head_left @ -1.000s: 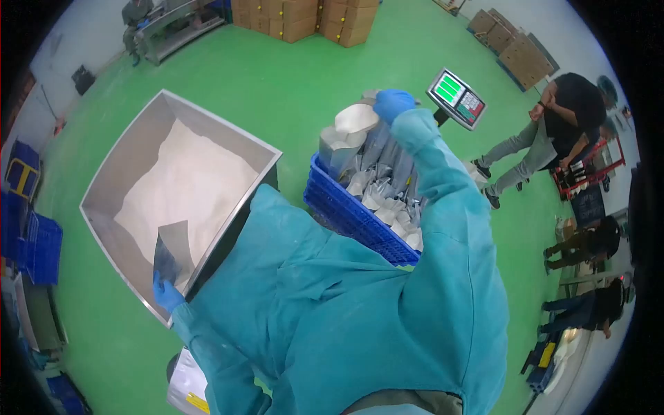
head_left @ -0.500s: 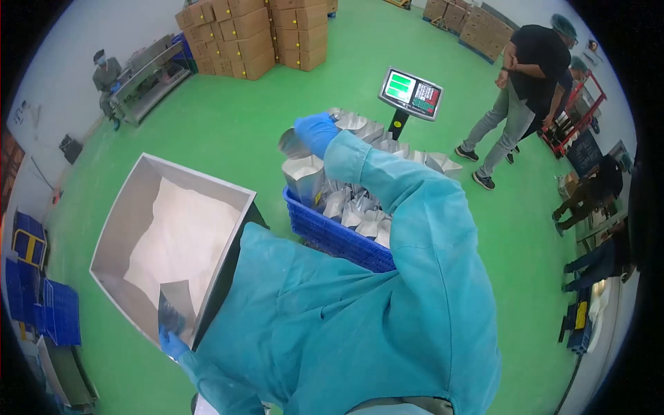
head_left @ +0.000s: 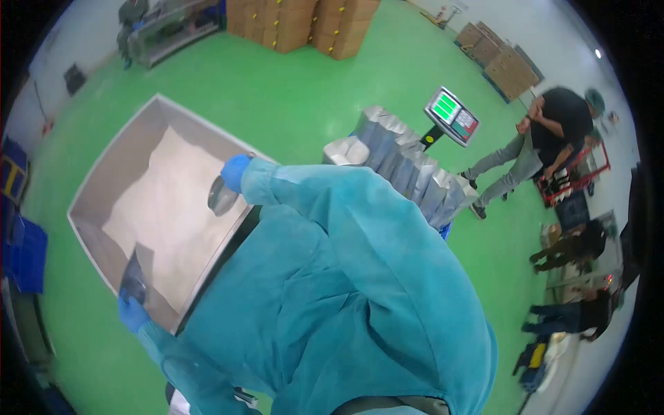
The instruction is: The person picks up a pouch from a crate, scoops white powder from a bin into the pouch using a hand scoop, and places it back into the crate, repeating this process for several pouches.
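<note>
My right hand (head_left: 236,173), in a blue glove, is closed on a rounded metal scoop (head_left: 223,198). The scoop is over the white powder (head_left: 169,200) near the right wall of a large grey bin (head_left: 90,228). At the bin's near left corner, my left hand (head_left: 133,315), also gloved in blue, grips a flat, shiny grey foil pouch (head_left: 137,277) that reaches over the powder. Several silver foil pouches (head_left: 398,149) stand in rows to the right, and an open one (head_left: 346,151) shows white at its top. My sleeve hides part of them.
Behind the pouches, a scale display (head_left: 452,116) rises on a post. A person (head_left: 553,131) stands beyond it on the right, with others farther along that side. Stacked cartons (head_left: 297,24) are at the back, and blue crates (head_left: 26,252) lie at the left.
My right hand has moved left with the scoop, from above the open pouch to above the powder. My left hand still holds the grey pouch at the bin. The camera view has shifted.
</note>
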The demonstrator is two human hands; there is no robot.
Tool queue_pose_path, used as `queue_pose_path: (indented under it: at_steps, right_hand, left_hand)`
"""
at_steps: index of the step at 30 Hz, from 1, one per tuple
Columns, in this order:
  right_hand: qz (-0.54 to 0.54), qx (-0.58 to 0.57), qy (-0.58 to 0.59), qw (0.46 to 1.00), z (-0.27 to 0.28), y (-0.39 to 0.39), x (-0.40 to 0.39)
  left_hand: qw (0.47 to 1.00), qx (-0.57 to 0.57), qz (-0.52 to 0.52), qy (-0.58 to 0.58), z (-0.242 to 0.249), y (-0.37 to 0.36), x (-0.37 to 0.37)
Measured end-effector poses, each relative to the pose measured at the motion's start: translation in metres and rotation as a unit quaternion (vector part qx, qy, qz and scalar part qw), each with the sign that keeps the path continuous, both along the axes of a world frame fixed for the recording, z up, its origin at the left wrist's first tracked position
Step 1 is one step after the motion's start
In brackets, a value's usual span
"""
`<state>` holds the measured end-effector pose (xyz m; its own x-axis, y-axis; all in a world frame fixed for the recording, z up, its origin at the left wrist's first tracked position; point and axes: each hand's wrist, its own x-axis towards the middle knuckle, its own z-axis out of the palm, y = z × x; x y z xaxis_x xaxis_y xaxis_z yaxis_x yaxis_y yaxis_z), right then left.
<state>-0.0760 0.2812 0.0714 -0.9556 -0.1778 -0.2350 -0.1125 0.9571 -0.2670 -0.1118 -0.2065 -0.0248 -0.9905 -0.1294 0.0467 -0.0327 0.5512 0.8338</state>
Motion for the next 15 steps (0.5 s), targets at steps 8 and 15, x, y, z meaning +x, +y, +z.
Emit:
queue_pose_path:
  at_steps: [8,15]
  right_hand:
    - [0.078,0.231,-0.116,0.963,-0.273,-0.043,-0.211]
    - [0.158,0.210,0.019,0.965,-0.345,-0.162,-0.334]
  left_hand:
    - [0.961,-0.263,0.082,-0.034,-0.098,0.028,-0.061]
    - [0.940,0.154,0.300,0.047,-0.087,0.014,-0.073]
